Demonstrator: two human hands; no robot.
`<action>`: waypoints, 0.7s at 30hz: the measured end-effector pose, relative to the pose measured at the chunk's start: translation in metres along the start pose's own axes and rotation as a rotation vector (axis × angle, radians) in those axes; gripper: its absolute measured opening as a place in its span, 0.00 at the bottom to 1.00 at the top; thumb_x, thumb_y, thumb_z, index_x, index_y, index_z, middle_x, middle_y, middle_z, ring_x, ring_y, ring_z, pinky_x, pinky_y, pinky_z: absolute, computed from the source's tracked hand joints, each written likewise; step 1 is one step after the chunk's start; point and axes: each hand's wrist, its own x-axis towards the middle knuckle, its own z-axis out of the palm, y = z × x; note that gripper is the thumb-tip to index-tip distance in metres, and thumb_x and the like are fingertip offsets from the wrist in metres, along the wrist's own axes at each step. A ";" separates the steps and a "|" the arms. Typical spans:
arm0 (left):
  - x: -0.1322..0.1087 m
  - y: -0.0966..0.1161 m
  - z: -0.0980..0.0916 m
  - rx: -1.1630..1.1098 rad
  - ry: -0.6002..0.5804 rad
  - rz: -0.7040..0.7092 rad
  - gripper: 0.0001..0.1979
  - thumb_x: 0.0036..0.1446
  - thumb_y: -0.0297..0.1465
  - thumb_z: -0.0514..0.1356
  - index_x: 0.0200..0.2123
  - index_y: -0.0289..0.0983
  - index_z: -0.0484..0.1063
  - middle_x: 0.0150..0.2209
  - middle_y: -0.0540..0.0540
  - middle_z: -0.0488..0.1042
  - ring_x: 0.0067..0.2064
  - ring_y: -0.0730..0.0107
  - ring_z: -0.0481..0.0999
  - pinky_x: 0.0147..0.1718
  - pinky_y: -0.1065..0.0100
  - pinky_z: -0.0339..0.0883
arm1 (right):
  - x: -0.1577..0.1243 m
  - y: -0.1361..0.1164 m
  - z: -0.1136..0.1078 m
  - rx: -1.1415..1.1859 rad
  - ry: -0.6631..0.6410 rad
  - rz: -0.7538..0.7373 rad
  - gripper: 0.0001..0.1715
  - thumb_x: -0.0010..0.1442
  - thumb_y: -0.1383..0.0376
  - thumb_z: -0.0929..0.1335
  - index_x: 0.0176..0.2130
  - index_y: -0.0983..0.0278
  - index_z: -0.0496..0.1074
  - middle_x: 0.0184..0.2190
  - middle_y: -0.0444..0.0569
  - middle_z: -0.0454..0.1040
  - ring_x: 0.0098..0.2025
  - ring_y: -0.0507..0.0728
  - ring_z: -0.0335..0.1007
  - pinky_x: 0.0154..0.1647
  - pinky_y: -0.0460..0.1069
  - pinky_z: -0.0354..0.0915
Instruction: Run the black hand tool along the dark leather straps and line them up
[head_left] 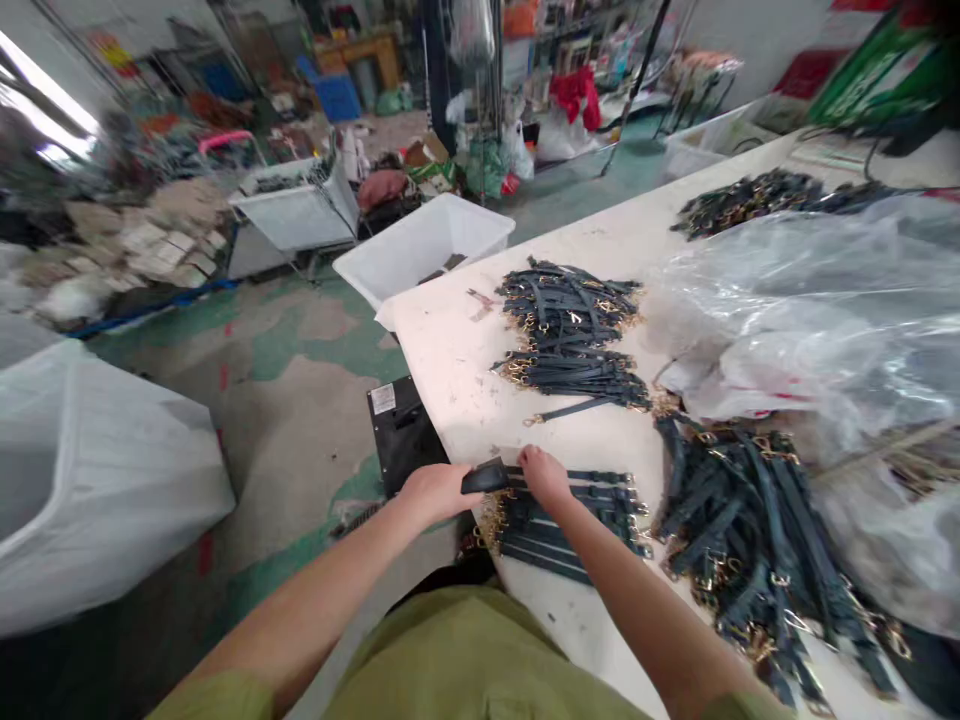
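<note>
At the near edge of the white table (450, 350), my left hand (435, 492) is closed round a small dark object (485, 477). My right hand (544, 475) rests with fingers curled on the left end of a row of dark blue straps with gold clasps (577, 520). These straps lie side by side in front of me. A big loose pile of the same straps (750, 530) lies to their right. Two neater bundles (570, 330) lie farther back on the table.
Crumpled clear plastic bags (810, 310) cover the right of the table, with another strap heap (750, 200) behind. White bins (427, 245) stand on the floor beyond the table end, a black box (401, 435) beside it, a large white sack (90, 480) at left.
</note>
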 end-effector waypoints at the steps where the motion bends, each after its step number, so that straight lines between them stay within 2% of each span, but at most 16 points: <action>1: 0.007 0.007 -0.002 0.006 -0.012 -0.007 0.25 0.48 0.51 0.48 0.45 0.47 0.67 0.39 0.48 0.75 0.39 0.62 0.73 0.34 0.68 0.65 | 0.000 0.002 0.001 0.010 0.003 0.008 0.13 0.63 0.62 0.54 0.37 0.62 0.62 0.32 0.48 0.71 0.33 0.54 0.67 0.28 0.46 0.50; 5: 0.032 0.028 -0.011 0.037 -0.064 -0.024 0.23 0.46 0.49 0.51 0.41 0.44 0.69 0.38 0.47 0.75 0.39 0.62 0.73 0.34 0.68 0.65 | 0.000 0.009 0.003 0.076 0.012 0.024 0.14 0.63 0.63 0.52 0.42 0.62 0.61 0.34 0.49 0.72 0.34 0.54 0.67 0.30 0.46 0.51; 8: 0.043 0.030 -0.016 0.067 -0.099 -0.014 0.23 0.45 0.50 0.52 0.40 0.43 0.70 0.38 0.46 0.75 0.38 0.61 0.73 0.33 0.67 0.65 | -0.002 0.014 0.003 0.140 0.017 0.022 0.14 0.61 0.67 0.54 0.46 0.63 0.60 0.37 0.50 0.72 0.36 0.54 0.67 0.31 0.46 0.52; 14: 0.053 0.033 -0.016 0.070 -0.080 -0.017 0.24 0.44 0.50 0.52 0.40 0.44 0.70 0.37 0.47 0.75 0.38 0.61 0.73 0.32 0.68 0.65 | -0.001 0.018 0.002 0.198 0.012 0.031 0.15 0.61 0.67 0.54 0.46 0.63 0.61 0.38 0.50 0.72 0.37 0.54 0.67 0.33 0.46 0.53; 17: 0.049 0.026 -0.018 0.026 -0.082 -0.035 0.25 0.45 0.51 0.52 0.43 0.46 0.69 0.38 0.48 0.75 0.38 0.63 0.73 0.32 0.70 0.64 | -0.002 0.019 0.001 0.223 0.021 0.015 0.15 0.61 0.67 0.54 0.44 0.64 0.62 0.38 0.50 0.71 0.37 0.53 0.66 0.34 0.46 0.53; 21: 0.027 0.000 -0.023 -0.014 0.012 -0.108 0.27 0.48 0.52 0.48 0.48 0.46 0.65 0.42 0.47 0.73 0.41 0.62 0.72 0.34 0.70 0.63 | -0.004 0.018 -0.003 0.186 0.028 -0.108 0.11 0.60 0.65 0.58 0.40 0.63 0.65 0.38 0.49 0.69 0.39 0.53 0.64 0.37 0.45 0.54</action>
